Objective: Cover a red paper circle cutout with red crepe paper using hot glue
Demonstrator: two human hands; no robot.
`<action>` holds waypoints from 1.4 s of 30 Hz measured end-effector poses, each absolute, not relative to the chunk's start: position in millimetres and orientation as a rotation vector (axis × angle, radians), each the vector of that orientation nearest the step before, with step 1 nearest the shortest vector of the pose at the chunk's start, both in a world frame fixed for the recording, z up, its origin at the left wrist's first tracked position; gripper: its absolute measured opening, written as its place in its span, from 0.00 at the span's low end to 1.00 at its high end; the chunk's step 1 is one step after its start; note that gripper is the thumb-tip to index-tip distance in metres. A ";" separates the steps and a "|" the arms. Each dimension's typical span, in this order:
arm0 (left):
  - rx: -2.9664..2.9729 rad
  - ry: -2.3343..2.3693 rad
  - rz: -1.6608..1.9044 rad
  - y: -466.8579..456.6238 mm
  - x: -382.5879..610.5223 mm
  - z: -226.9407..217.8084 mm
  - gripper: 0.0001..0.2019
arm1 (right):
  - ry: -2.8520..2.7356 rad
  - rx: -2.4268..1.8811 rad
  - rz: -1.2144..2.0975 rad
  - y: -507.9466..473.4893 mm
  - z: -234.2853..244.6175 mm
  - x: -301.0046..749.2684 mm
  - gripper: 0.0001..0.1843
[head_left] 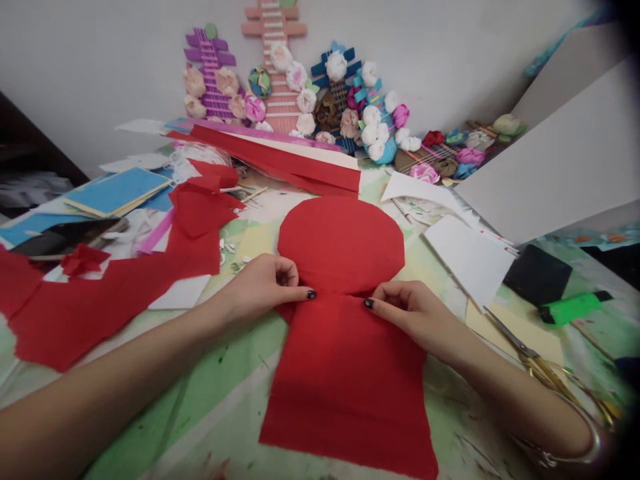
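Observation:
A rounded red shape point(341, 237), like a cut-out of card or paper, lies flat in the middle of the table. Over its near edge lies a red paper sheet point(353, 380), thin and soft, reaching toward me. My left hand point(273, 283) is closed, pinching the sheet's upper left corner between thumb and fingers. On the other side, my right hand point(410, 307) pinches the upper right part of that sheet. Between the thumbs, a small fold and a dark gap show where sheet and rounded shape meet. The fingertips under the paper are hidden.
Red paper scraps point(100, 300) spread at left near blue card sheets point(117, 190). Scissors point(535, 360), a green marker point(573, 308), a black square point(537, 272) and white card point(470, 257) lie right. Guitar-shaped decorations with paper flowers point(373, 127) line the wall behind long red paper point(280, 160).

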State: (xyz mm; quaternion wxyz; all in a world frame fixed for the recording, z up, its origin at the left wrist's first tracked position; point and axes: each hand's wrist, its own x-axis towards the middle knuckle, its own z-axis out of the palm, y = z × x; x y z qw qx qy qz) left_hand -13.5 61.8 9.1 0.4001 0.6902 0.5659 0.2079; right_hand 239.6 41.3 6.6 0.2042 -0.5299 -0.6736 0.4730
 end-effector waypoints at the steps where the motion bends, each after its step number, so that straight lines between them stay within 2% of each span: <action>1: 1.748 1.438 0.525 61.7 -13.4 8.9 0.15 | -1.884 -1.479 1.313 41.4 6.5 239.7 0.16; 16: 1.781 1.535 0.463 60.4 -9.2 4.3 0.17 | -1.977 -1.576 1.121 46.7 2.0 242.5 0.13; 22: 2.026 1.465 0.772 45.2 -4.3 4.0 0.13 | -1.970 -1.584 1.043 44.6 3.3 245.5 0.12; 25: 2.371 1.268 0.949 35.0 -2.6 3.7 0.09 | -1.958 -1.557 1.008 43.7 2.1 248.1 0.11; 27: 2.590 1.068 0.938 28.0 -2.7 2.6 0.06 | -1.950 -1.548 0.982 43.4 0.9 249.6 0.11; 28: 2.687 0.984 0.875 24.5 -3.0 1.8 0.09 | -1.944 -1.543 0.975 43.2 0.4 250.2 0.11; 32: 2.901 0.850 0.467 11.3 -6.1 -2.2 0.37 | -1.903 -1.526 1.007 42.9 0.4 251.9 0.10; 34: 2.898 0.839 0.329 7.3 -8.3 -4.9 0.46 | -1.881 -1.528 1.035 42.8 0.7 252.7 0.09; 36: 2.883 0.834 0.259 5.8 -10.1 -7.7 0.48 | -1.871 -1.526 1.035 43.3 0.2 253.6 0.08; 42: 2.860 0.849 0.182 6.9 -12.3 -9.3 0.48 | -1.944 -1.550 0.883 45.7 -3.3 258.0 0.07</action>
